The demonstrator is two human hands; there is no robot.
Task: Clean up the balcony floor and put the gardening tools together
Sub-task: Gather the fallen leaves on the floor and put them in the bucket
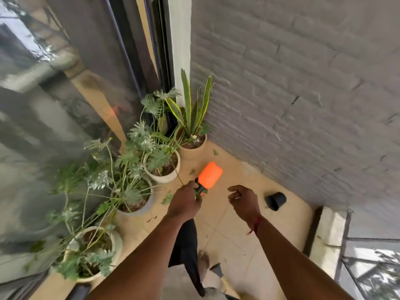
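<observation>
Both bare arms reach forward and down over the balcony floor (238,234). The left hand (185,202) is turned with its back to the camera, and its fingers are curled round the black spray head of one orange spray bottle (210,175). They hold it off the floor, tilted so the orange body points away toward the corner by the brick wall (303,105). A small green sprig (199,194) appears pinned against the spray head by the same fingers, though blur makes this hard to confirm. The right hand (243,201) hangs just beside the bottle without touching it. Its fingers are loosely curled and slightly apart, gripping nothing, and a red thread (256,225) circles the wrist. Four potted plants stand in a row along the glass door (54,105): a ribbed pot with a spiky striped plant (192,148) in the corner, a pale pot (164,167) next to it, a grey pot (138,204), and a white pot (97,252) nearest the camera. One black cylindrical object (276,200) lies on the floor near the wall, to the right of the right hand. At least three loose leaf scraps (167,199) lie scattered on the tiles near the pots.
</observation>
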